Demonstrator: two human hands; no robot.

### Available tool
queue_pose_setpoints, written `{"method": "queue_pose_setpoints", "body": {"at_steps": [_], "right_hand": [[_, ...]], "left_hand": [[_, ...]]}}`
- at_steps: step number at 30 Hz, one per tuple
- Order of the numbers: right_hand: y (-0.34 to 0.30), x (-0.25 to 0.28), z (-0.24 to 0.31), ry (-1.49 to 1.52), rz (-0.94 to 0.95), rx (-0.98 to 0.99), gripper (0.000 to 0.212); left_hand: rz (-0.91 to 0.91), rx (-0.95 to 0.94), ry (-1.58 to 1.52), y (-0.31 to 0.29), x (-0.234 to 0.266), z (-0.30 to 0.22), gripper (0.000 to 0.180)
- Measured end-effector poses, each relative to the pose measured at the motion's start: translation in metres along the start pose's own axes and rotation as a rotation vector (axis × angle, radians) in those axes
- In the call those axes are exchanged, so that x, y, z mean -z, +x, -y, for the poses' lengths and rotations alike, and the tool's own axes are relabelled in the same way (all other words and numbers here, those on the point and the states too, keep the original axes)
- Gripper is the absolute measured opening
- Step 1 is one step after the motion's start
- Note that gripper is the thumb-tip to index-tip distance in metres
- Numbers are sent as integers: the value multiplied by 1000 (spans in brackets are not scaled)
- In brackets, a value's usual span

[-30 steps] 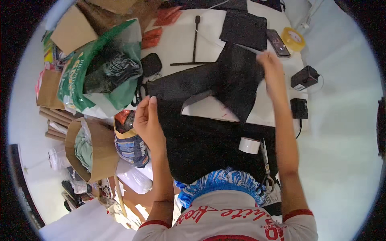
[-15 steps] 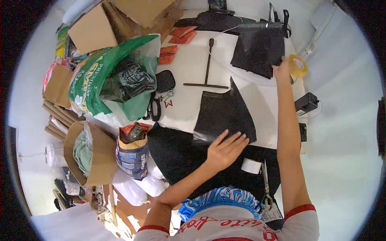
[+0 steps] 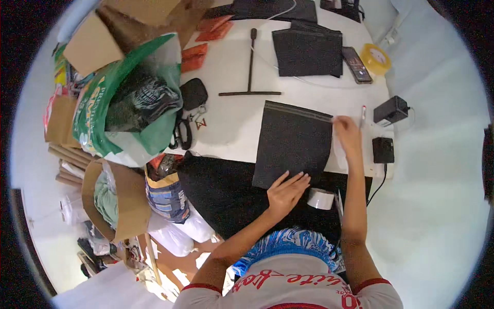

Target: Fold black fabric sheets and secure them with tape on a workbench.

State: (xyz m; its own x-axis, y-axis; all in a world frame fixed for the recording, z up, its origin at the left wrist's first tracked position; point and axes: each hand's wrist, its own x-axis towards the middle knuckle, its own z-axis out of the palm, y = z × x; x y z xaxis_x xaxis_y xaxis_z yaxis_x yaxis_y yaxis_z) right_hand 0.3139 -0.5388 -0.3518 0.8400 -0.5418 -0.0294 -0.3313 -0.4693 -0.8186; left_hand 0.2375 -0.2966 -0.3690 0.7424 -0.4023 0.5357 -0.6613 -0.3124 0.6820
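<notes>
A black plastic mailer bag [image 3: 296,144] lies flat on the white table, a strip running along its far edge. My left hand [image 3: 288,194] rests on its near edge with the fingers stretched out, pressing nothing between them. At the far right corner, the curled fingers of my right hand [image 3: 350,136] pinch the bag's edge. Beyond it is a stack of black mailer bags [image 3: 307,51]. A roll of white labels [image 3: 320,199] stands close to my left hand on a black cloth [image 3: 221,180], and scissors beside it are mostly hidden by my right forearm.
A dark T-shaped rod [image 3: 250,67] lies beyond the bag. At the right are a phone [image 3: 357,65], a yellow tape roll [image 3: 376,58], a pen [image 3: 363,116] and black power adapters [image 3: 391,110]. Orange packets [image 3: 194,57], a green-white sack [image 3: 98,113] and cardboard boxes crowd the left.
My right hand has come back from the far stack to the mailer bag's corner. The bag, whose far end was raised to a point, now lies flat. My left hand stays on its near edge.
</notes>
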Motion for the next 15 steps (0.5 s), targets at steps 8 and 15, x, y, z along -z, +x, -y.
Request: {"method": "queue_pose_setpoints", "body": {"at_steps": [8,15], "right_hand": [[-45,0,20,444,109,-277,42],[-66,-3,17,697,175,-121,26]], "left_hand": [[-71,54,-56,-13,-3,-18,20],[-21,263,-186,9,25,-47,35]]}}
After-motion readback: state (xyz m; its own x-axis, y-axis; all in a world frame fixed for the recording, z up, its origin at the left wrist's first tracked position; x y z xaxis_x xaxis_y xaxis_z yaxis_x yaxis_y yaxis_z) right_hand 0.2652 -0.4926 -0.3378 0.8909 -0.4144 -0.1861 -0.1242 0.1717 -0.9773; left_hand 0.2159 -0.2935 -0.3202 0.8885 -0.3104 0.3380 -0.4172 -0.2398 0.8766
